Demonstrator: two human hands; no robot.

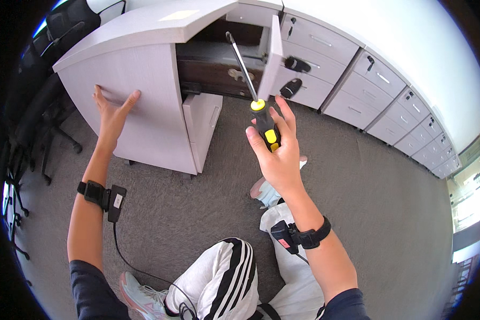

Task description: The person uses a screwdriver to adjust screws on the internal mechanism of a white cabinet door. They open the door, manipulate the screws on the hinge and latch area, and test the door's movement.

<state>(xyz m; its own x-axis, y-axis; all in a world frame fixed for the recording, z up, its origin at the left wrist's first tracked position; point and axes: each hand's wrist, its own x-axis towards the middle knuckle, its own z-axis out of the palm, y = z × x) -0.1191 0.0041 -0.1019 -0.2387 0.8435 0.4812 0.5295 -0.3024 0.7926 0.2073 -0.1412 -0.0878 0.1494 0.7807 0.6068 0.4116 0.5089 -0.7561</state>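
holding the screwdriver [260,114] between right fingers [287,113] and thumb [256,142]; left fingers [100,100] spread wide.

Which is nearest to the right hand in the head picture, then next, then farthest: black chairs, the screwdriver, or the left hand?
1. Screwdriver: in the right hand.
2. Left hand: leftward, at the pale cabinet's side.
3. Black chairs: far left, beyond the cabinet.

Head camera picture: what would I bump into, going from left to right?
Black chairs → left hand → pale lower drawer fronts → right hand holding a screwdriver → bright window.
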